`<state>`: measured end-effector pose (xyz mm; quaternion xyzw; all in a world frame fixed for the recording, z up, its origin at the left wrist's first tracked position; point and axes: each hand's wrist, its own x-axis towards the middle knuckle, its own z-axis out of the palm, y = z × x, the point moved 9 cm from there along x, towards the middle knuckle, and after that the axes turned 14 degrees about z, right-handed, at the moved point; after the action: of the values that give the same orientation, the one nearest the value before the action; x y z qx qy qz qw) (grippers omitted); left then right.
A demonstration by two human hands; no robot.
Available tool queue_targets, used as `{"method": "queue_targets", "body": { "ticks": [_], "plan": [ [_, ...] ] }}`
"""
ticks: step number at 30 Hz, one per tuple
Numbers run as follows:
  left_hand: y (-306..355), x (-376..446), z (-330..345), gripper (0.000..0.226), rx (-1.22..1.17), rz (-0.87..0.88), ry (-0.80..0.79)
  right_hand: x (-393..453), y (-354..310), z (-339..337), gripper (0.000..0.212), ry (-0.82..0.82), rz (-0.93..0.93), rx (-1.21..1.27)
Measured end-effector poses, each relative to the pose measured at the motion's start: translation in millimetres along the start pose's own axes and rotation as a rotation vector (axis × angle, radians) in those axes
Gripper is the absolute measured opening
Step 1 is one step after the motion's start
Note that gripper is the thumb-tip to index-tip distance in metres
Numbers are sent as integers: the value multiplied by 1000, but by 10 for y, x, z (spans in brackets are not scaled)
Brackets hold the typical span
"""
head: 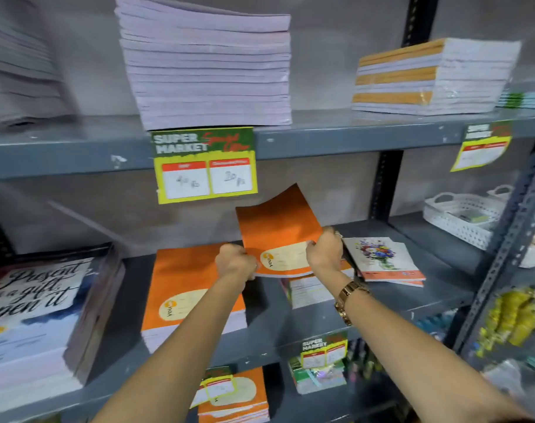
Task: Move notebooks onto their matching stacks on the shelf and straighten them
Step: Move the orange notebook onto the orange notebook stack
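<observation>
Hands meet at the middle shelf of a grey metal shelving unit (290, 138), seen from the head camera, the only view. The left hand (234, 261) and right hand (322, 253) each close their grip on the near corners of a thin orange notebook with a cream oval label (275, 230), holding it tilted up above the shelf, likely so it can swing left. Just beside it to the left lies the matching stack of orange notebooks (187, 288). Under the right hand sits a low mixed pile, including a white flower-print notebook (379, 257). Far right, a white perforated plastic basket (452, 221) holds small items too blurred to identify.
</observation>
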<state>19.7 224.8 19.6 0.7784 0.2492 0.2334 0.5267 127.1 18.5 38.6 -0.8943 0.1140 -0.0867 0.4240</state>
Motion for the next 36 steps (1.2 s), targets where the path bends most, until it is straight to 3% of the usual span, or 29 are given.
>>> {"method": "queue_targets", "body": {
  "ticks": [4,7,11,21,25,27,29,31,36],
  "plan": [
    [-223,36,-536,19,9,-12,85,-341,-242,400,32,-88,-21,11],
    [-389,40,-878,34,34,-17,146,-572,-361,673,34,-151,-19,6],
    [-617,11,-1241,16,91,-65,188,-818,-497,994,31,-226,-45,-5],
    [-972,49,-1494,22,319,-16,46,-1058,-389,1541,35,-378,-24,-201],
    [-840,64,-1436,16,471,39,-44,-1019,-417,1503,39,-343,-89,-291],
    [-724,74,-1385,33,540,94,-47,-984,-439,1437,39,-314,-111,-308],
    [-584,59,-1286,35,567,150,-47,-922,-477,1303,38,-245,-175,-304],
    [-449,45,-1174,16,559,204,-42,-849,-508,1131,35,-153,-255,-276],
    [-176,26,-637,34,521,327,-100,-567,-422,627,32,50,-377,-292]
  ]
}}
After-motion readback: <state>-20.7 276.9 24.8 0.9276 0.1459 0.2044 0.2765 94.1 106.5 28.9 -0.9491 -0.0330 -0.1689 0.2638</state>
